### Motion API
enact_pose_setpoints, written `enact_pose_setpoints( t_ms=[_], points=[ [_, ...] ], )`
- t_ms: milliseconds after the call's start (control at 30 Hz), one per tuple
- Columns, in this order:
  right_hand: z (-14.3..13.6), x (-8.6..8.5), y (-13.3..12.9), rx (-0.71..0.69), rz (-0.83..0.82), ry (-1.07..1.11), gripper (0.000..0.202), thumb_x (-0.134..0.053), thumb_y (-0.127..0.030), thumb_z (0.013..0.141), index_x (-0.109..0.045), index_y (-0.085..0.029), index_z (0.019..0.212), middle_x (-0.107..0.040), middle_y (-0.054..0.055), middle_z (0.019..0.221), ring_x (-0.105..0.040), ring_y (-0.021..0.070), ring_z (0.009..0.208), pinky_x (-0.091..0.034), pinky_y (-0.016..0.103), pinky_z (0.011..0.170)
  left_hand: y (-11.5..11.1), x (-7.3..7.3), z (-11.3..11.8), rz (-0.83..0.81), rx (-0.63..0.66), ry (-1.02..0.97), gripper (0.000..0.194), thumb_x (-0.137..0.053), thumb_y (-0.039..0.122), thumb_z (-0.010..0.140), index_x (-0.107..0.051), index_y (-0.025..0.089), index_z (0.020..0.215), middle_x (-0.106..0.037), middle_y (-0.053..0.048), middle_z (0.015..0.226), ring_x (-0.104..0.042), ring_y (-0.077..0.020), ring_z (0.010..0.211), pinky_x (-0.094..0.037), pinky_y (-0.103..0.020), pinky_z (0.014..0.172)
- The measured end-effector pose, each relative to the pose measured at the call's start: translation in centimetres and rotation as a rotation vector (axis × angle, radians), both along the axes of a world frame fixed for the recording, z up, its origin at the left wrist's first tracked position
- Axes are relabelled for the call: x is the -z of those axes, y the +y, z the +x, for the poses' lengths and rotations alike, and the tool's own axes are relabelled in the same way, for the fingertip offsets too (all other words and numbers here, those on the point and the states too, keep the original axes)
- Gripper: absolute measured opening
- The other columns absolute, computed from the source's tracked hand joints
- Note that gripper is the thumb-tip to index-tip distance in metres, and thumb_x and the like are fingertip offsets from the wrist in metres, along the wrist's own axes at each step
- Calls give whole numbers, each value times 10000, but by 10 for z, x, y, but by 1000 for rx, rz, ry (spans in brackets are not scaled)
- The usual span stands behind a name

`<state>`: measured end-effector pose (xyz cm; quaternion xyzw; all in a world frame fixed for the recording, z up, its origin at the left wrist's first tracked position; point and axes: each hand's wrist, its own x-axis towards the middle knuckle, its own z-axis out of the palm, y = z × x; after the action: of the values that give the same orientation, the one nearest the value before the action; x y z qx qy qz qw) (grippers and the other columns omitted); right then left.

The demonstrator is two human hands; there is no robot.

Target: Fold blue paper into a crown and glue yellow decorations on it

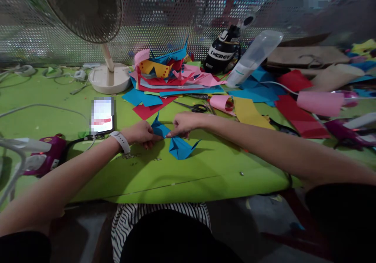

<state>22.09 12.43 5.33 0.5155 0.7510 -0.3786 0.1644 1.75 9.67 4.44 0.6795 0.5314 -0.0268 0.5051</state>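
Note:
A blue folded paper piece (181, 148) lies on the green tabletop, with pointed tips rising at its far left and near right ends. My left hand (142, 134), a white band on its wrist, is closed at the paper's left edge, its fingers curled and the thumb side against the paper. From the right, my right hand (183, 124) reaches across to the paper's middle. Its index finger and thumb come down on the narrow part there, the other fingers curled in. Part of the paper is hidden beneath the fingertips.
Black scissors (198, 107) lie beyond my hands, near a rolled pink strip (221, 103) and a yellow paper strip (252, 112). A lit phone (102, 115) and a fan base (109, 78) are at left. Behind stand a black bottle (222, 49) and a clear bottle (255, 59). Purple glue guns (48, 153) flank the table.

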Motion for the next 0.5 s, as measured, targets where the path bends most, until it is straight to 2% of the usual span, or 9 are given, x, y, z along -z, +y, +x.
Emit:
enact_pose_setpoints(
  t_ms=[333,433,500],
  points=[
    [1,0,-2,-8,58,20,543,-730,-685,659,-589,-171,559,-691,41,602,-687,177,611,-483,256,622,-5,-5,-13,-68,-14,17,451,-764,574,632,-613,174,486,-641,-35,500,-565,-143,448,-438,-270,536],
    [5,5,-1,26,56,104,544,-757,-683,629,-572,-176,560,-670,35,573,-675,183,594,-489,268,605,-6,-6,-14,-77,-22,15,450,-771,573,620,-601,180,483,-645,-27,502,-538,-128,415,-403,-254,495],
    [11,10,-1,98,3,222,543,-750,-685,641,-561,-180,578,-652,27,562,-659,174,569,-501,274,585,-6,-5,-16,-79,-37,-1,444,-776,573,612,-597,184,495,-653,-24,512,-529,-122,400,-388,-248,475]
  ],
)
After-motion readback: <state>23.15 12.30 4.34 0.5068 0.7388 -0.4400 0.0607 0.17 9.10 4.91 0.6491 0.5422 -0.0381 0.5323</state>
